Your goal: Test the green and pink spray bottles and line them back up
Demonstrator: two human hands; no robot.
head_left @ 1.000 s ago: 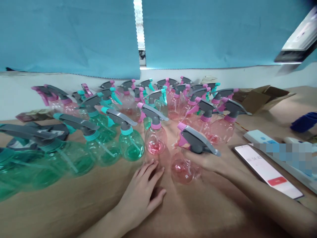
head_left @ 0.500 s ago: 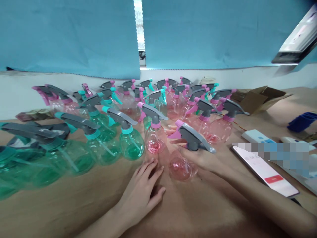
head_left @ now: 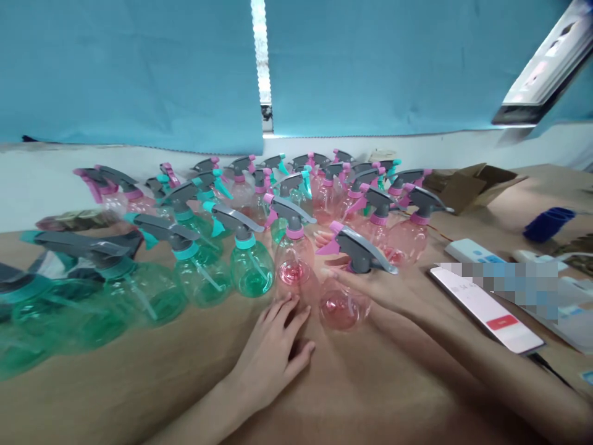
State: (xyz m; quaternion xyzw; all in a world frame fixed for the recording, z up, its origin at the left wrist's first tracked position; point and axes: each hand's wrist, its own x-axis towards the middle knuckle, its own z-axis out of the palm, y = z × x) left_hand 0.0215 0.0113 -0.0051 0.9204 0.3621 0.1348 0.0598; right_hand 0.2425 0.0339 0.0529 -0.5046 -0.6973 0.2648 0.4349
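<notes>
My right hand point(head_left: 370, 287) is closed around the neck of a pink spray bottle point(head_left: 340, 306) with a grey head and pink trigger. Its thumb crosses the front of the neck, and the other fingers are partly hidden behind the head. The bottle stands on the table, its nozzle to the left. My left hand point(head_left: 278, 343) lies palm down on the table with fingers loosely stretched and slightly apart, holding nothing. Just beyond its fingertips stands another pink spray bottle point(head_left: 294, 259), with a green spray bottle point(head_left: 252, 269) on its left.
Several green and pink spray bottles fill the left and the back of the table point(head_left: 222, 395). On the right lie a phone point(head_left: 491, 315) with a cable, a white device point(head_left: 472, 250) and a blue roll-like item point(head_left: 549, 224). An open cardboard box point(head_left: 477, 185) sits behind; blue curtains hang beyond.
The camera view has shifted slightly, so the left bottles appear further right and the phone further left. Both hands keep nearly the same places; my right thumb shows more clearly across the bottle's neck.
</notes>
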